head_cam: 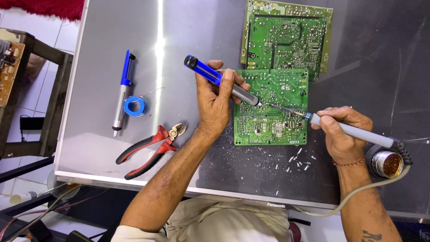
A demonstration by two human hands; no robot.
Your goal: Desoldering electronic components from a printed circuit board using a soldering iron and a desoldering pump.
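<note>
Left hand (216,101): fingers closed around a blue and grey desoldering pump (222,81); plunger end at 10 o'clock, nozzle at 4 o'clock, touching the near circuit board (273,121).
Right hand (342,134): fingers gripping the grey handle of a soldering iron (340,127); tip at 10 o'clock, resting on the near circuit board just beside the pump nozzle.
Near circuit board: green, solder side up, at centre of the grey work surface (98,80), between both hands.
Second circuit board (286,38): at 12 o'clock from the near board, edges touching or overlapping.
Spare desoldering pump (122,92): at 9 o'clock, beside a blue solder spool (135,106).
Red-handled cutters (152,148): at 8 o'clock.
Tip cleaner tin (387,163): at 4 o'clock, beside the right wrist.
</note>
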